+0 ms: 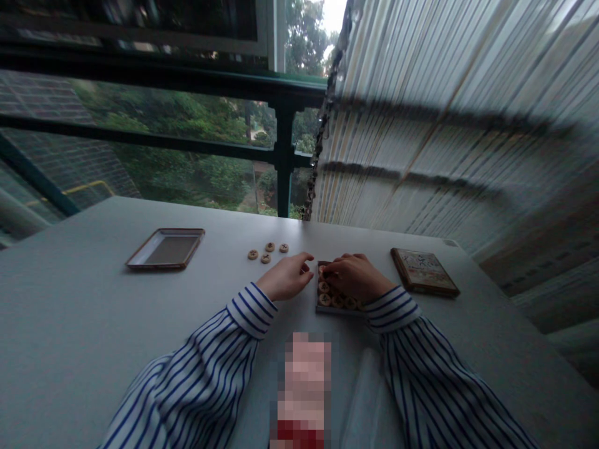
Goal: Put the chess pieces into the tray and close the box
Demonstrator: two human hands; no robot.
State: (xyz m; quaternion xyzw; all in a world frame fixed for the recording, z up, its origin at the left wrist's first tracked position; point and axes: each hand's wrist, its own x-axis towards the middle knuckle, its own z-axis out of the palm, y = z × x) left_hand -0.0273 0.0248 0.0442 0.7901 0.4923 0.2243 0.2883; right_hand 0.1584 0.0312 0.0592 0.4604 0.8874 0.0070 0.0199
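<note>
Right grip (356, 277) curled over discs (324, 299) in the box (320, 310), hold unclear; left grip (285, 277) half-curled, empty, beside it.

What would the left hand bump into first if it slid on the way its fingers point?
Most likely the left rim of the small box of round wooden pieces, just past the fingertips of the left hand, then the right hand. Depth is unclear.
</note>
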